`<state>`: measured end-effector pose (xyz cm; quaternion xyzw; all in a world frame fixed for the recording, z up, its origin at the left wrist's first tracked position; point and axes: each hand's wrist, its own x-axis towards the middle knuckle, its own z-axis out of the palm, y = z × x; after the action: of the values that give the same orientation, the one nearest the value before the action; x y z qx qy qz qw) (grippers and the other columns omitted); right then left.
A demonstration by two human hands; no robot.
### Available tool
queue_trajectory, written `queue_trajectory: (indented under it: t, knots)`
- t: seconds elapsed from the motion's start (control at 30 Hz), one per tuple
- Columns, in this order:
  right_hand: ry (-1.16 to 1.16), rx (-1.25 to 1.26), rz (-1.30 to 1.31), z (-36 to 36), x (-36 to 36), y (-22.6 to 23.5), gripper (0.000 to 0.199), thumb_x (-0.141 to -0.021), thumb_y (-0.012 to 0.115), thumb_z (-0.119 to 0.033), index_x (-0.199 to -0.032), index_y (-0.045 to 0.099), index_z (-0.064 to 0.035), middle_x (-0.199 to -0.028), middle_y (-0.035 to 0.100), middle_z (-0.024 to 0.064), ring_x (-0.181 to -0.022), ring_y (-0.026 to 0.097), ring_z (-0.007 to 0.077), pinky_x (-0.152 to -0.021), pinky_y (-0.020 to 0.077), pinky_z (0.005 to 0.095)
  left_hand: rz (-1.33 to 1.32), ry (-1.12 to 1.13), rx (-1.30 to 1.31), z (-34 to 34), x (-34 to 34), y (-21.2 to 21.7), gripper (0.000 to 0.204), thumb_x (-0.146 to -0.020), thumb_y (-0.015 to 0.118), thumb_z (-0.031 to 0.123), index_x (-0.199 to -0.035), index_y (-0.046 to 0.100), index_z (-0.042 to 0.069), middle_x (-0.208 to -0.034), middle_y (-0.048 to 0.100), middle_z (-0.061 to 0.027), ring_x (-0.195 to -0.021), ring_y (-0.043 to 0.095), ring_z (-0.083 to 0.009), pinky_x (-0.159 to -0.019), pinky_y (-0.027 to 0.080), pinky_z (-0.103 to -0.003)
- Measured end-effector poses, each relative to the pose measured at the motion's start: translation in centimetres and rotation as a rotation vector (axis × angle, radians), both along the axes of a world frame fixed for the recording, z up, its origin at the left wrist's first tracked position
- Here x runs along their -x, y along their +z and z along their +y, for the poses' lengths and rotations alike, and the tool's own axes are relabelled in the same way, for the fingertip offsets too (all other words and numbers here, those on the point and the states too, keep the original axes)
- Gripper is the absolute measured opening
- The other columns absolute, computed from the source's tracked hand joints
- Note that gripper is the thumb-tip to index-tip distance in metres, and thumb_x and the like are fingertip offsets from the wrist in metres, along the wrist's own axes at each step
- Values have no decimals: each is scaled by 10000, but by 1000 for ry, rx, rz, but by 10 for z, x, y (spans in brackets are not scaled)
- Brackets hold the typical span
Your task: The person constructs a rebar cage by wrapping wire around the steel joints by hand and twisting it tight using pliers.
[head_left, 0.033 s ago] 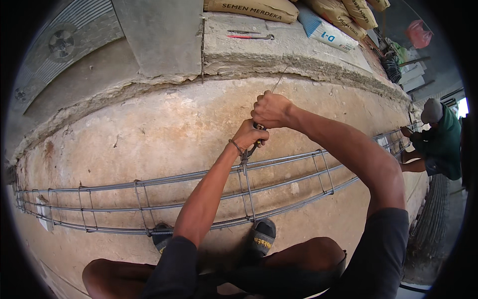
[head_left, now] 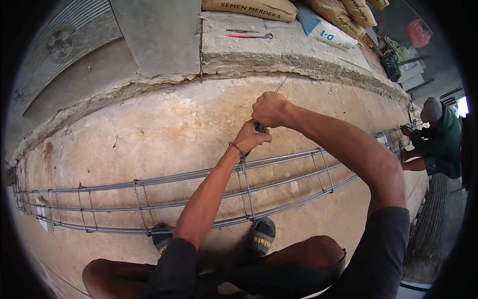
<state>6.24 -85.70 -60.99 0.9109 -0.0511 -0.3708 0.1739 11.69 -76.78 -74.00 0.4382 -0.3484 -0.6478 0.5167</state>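
While the person is squatting over the work, these lines are telling what is showing.

Work: a long rebar cage (head_left: pixel 189 192) is lying along the concrete floor (head_left: pixel 149 129), its long bars crossed by wire stirrups (head_left: pixel 142 207).

Progress: stirrups are already standing on the bars to the left and right of the hands; by my judgement the tying is somewhere midway, with the joint under the hands being worked on. Whether the other joints are tied is too small to tell.

Left hand (head_left: pixel 250 138): closing in a fist at the top bar, just over one stirrup, wrist bent down, forearm reaching forward from the lower edge.

Right hand (head_left: pixel 269 108): clenching just above the left and touching it, elbow swung out to the right. Something dark is showing between the two fists; a thin wire (head_left: pixel 282 83) is rising from them.

Feet: sandals (head_left: pixel 261 238) are resting against the cage's near bar.

Nearby: another person (head_left: pixel 440 142) is crouching at the cage's far right end; cement sacks (head_left: pixel 249 7) are lying on the raised ledge beyond.
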Motion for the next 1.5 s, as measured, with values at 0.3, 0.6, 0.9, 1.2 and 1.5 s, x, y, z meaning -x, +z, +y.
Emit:
queue_trajectory:
  t: [0.3, 0.6, 0.9, 1.2, 1.5]
  knots:
    - [283, 76, -227, -7, 22, 5, 166, -795, 675, -232, -848, 694, -76, -849, 649, 57, -900, 647, 247, -935, 489, 448, -20, -96, -143, -8, -5, 20, 209, -761, 781, 136, -774, 597, 39, -546, 540, -25, -426, 539, -129, -364, 399, -278]
    - [8, -79, -42, -12, 19, 3, 232, -824, 694, -228, -996, 675, -73, -928, 674, 66, -885, 642, 233, -847, 515, 415, -266, 4, 140, 1, 6, 1, 335, -709, 790, 176, -967, 653, 12, -617, 619, -58, -535, 607, -156, -556, 519, -290]
    - [120, -31, -104, 6, 24, 22, 201, -717, 786, -214, -863, 714, -97, -797, 714, 70, -778, 701, 262, -697, 542, 388, 107, -224, -46, -10, -21, 16, 223, -581, 725, 28, -780, 628, 2, -612, 603, -97, -586, 650, -191, -514, 518, -334]
    - [-378, -333, -161, 16, 90, 36, 197, -796, 728, -192, -945, 712, -64, -786, 712, 109, -746, 692, 252, -676, 541, 391, -590, -563, 127, 24, -15, 56, 788, -801, 757, 517, -1304, 508, -35, -1103, 661, -200, -1037, 658, -241, -895, 519, -340]
    - [-1675, -1217, -1061, 187, 226, -6, 221, -923, 675, -168, -1005, 553, -2, -792, 608, 65, -652, 585, 129, -586, 486, 277, 363, 63, 173, 129, 126, 54, 534, -983, 586, 309, -1396, 420, 14, -1073, 597, -55, -937, 536, -122, -747, 446, -295]
